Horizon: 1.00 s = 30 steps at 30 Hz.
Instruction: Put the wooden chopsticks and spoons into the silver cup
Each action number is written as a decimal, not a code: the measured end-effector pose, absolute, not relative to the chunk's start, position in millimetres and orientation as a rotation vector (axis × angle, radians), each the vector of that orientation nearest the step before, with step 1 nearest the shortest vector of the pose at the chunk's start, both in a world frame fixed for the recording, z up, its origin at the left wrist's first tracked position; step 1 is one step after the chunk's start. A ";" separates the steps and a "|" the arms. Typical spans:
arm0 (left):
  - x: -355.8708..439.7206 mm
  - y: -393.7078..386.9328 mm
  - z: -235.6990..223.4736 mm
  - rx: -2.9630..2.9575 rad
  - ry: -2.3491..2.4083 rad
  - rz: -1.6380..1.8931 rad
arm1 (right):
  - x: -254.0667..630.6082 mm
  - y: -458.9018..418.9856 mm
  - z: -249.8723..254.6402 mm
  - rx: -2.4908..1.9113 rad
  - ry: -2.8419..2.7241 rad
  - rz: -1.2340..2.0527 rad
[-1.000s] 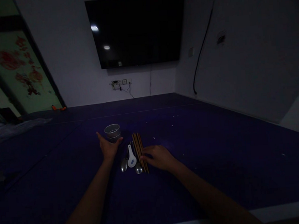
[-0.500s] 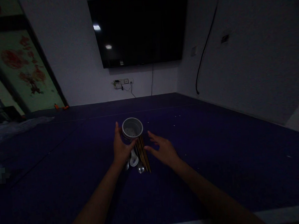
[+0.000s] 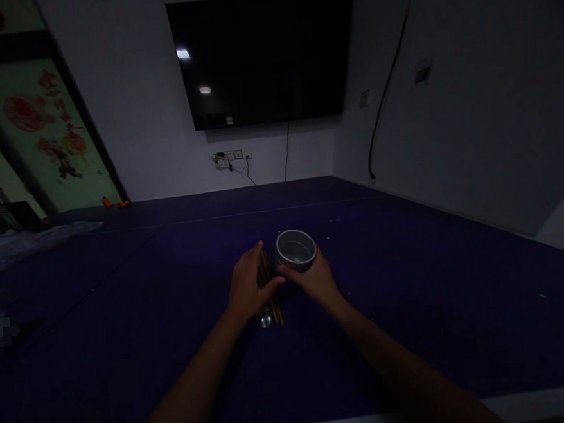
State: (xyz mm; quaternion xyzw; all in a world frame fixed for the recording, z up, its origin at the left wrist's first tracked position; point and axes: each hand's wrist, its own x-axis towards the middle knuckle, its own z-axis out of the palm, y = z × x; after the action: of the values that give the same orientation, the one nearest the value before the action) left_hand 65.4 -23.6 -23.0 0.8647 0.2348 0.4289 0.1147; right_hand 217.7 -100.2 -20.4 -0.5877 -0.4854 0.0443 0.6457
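Observation:
My right hand (image 3: 318,280) is closed around the side of a grey round container (image 3: 295,248), thumb at the near side and fingers behind it. The container is upright with its mouth facing up, and nothing shows inside. To its left, my left hand (image 3: 249,288) is open, thumb and fingers apart, hovering over a bundle of brown chopsticks (image 3: 275,305). The chopsticks lie side by side, partly hidden by that hand. At their near end a shiny metal spoon (image 3: 266,321) shows its bowl. The other spoons are covered by my left hand.
The utensils lie on a wide dark purple surface (image 3: 416,331) with small white specks. Crumpled clear plastic (image 3: 33,245) lies at the left, and small orange objects (image 3: 116,202) sit at the back left. A television (image 3: 266,58) hangs on the wall.
The container has passed from my left hand to my right and moved rightward. My left hand has let go and shifted right over the chopsticks, covering the white spoon.

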 end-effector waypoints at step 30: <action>41.7 15.1 -27.2 2.371 1.620 0.561 | 256.0 -91.6 -41.3 -1.676 -0.941 0.117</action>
State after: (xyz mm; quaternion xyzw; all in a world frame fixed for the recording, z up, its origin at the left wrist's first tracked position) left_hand 41.7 15.1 -27.2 0.8056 0.5505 0.1908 0.1077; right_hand 256.0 -91.6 -41.3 -0.7143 -0.4011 0.0497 0.5713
